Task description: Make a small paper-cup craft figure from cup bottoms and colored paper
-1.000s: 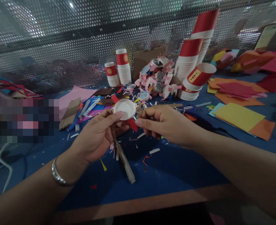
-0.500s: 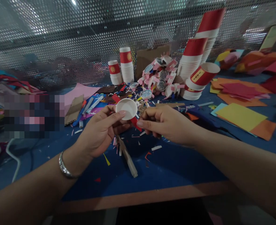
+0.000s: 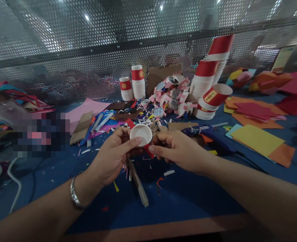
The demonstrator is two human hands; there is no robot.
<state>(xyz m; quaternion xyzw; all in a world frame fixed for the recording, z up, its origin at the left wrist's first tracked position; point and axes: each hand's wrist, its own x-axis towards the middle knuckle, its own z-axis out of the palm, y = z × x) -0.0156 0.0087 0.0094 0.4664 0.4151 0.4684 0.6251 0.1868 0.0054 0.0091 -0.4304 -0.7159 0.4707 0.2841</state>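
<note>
A white cup piece (image 3: 141, 132) is hiding fingers of the left hand (image 3: 113, 151), the right hand (image 3: 180, 149) is covering part of a red strip (image 3: 147, 151), blurry squares (image 3: 39, 134) are covering something, and edges are cutting off both arms (image 3: 259, 185)

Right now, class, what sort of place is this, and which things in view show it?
Probably a craft workspace: coloured paper lies in piles, scraps litter the blue table, and cups stand stacked at the back.
</note>
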